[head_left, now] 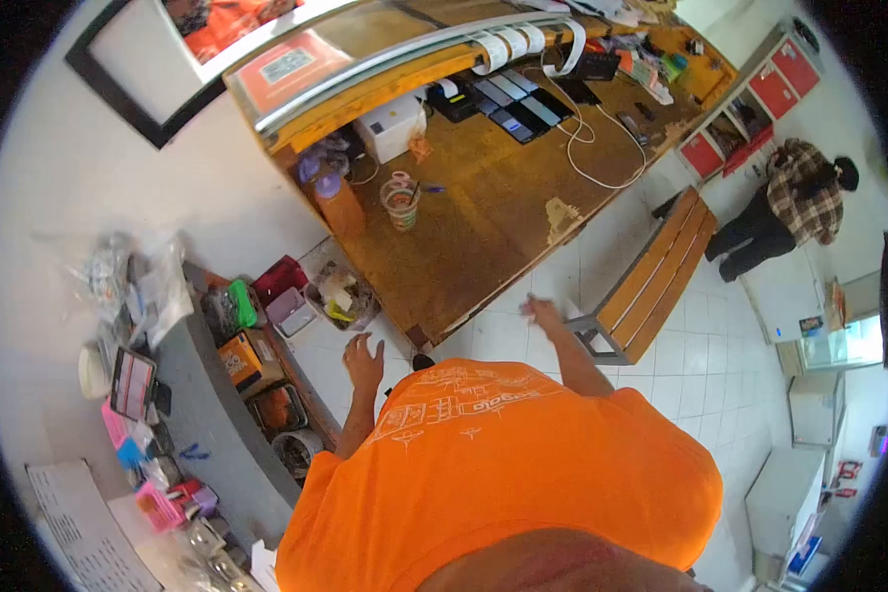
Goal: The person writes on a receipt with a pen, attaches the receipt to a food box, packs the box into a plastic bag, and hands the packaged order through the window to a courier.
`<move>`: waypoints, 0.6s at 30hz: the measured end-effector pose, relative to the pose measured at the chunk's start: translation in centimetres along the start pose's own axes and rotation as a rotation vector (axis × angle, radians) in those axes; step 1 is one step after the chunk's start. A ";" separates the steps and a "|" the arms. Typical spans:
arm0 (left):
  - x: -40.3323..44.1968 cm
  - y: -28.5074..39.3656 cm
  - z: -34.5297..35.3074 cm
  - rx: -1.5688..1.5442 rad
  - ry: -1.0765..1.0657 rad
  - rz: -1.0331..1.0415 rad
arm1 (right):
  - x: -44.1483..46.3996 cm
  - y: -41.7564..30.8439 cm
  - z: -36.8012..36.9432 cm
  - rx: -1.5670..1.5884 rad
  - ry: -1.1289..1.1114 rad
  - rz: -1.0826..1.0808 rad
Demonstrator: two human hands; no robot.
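Note:
My left hand (364, 361) is held in the air near the front left corner of a brown wooden desk (483, 266). Its fingers are loosely bent and apart, with nothing in them. Close by, lower down, sits a bin of litter (343, 296). To the right, my right hand (540, 311) hovers past the desk's front edge, left of a slatted bench (651, 286); its fingers are apart and look bare, though slightly blurred. On the desk stand a patterned cup (401, 202) and an orange bottle with a purple cap (337, 202). Neither hand touches anything.
Several phones (518, 104) lie at the desk's back beside a white cable (602, 183). A grey counter (207, 395) with boxes below runs along my left. Another person in a plaid shirt (804, 187) bends near red-and-white cabinets (779, 84) at far right.

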State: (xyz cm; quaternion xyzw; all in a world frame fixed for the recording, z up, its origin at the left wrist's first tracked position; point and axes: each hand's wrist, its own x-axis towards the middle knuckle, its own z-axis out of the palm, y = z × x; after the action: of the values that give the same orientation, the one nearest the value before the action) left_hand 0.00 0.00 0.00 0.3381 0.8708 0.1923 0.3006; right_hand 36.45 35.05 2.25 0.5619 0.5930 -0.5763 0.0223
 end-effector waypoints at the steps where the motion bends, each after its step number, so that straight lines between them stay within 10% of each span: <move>1: 0.8 1.6 0.4 -0.008 0.128 0.128 | -0.2 0.0 0.1 0.011 0.010 0.002; 3: 5.5 7.5 0.6 0.003 0.244 0.245 | 3.2 -5.2 -1.7 -0.184 0.649 -0.454; 5: 5.8 13.4 0.0 0.205 0.102 0.160 | 9.8 -6.2 -4.0 0.100 0.664 -0.796; 10: 8.0 22.3 2.8 0.353 0.004 -0.069 | 11.9 -20.3 -10.3 -0.462 0.582 -0.159; 14: 7.9 23.3 5.5 0.506 0.277 -0.093 | 23.8 -23.2 -15.4 -0.674 0.530 -0.160; 18: 9.7 23.5 5.5 0.405 0.033 -0.355 | 28.5 -27.3 -19.3 -0.843 0.430 -0.338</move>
State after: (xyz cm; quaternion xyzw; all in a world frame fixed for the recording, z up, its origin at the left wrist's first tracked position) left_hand 9.01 23.96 4.69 0.2303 0.9419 -0.0359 0.2418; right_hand 19.07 75.07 7.51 0.5063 0.8481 -0.1532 0.0310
